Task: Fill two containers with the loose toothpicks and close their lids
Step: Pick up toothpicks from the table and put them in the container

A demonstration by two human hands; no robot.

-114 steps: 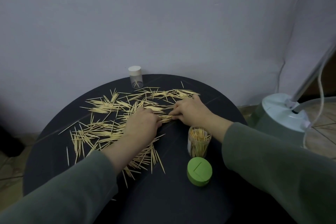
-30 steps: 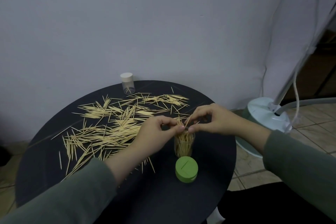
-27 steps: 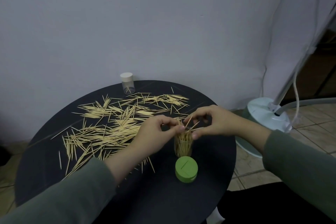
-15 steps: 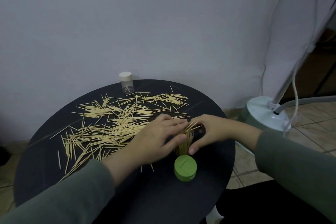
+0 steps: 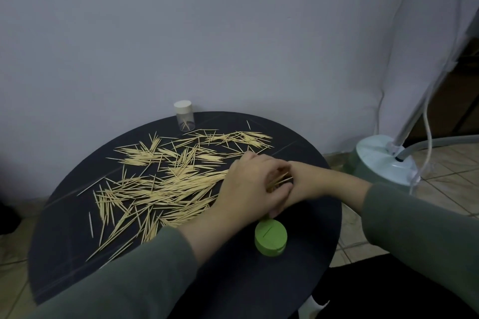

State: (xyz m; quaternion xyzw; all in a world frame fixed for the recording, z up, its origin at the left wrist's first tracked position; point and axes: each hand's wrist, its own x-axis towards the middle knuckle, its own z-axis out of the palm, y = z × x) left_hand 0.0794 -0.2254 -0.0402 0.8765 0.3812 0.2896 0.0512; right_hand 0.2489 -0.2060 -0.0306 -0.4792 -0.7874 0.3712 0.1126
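Pale wooden toothpicks point(image 5: 278, 181) stick out in a small bunch between the two hands, which are pressed together near the right side of the round black table point(image 5: 259, 280). The left hand point(image 5: 248, 189) lies on top, its fingers curled over and around the bunch; the container under it is hidden, so whether the fingers also touch its wall cannot be told. The right hand point(image 5: 307, 182) comes in from the right with its fingers folded in against the same bunch, its fingertips hidden behind the left hand. Both wrists wear grey-green sleeves point(image 5: 414, 220).

Just in front of the hands, the green lid point(image 5: 270, 237) lies flat on the table, off its container. To the left and behind the hands, loose toothpicks point(image 5: 166, 184) are scattered widely over the tabletop. At the far edge, against the wall, a small clear container point(image 5: 184, 120) stands upright with its white lid point(image 5: 183, 105) on and only a few toothpicks inside. A pale appliance base point(image 5: 381, 160) stands on the tiled floor to the right of the table.
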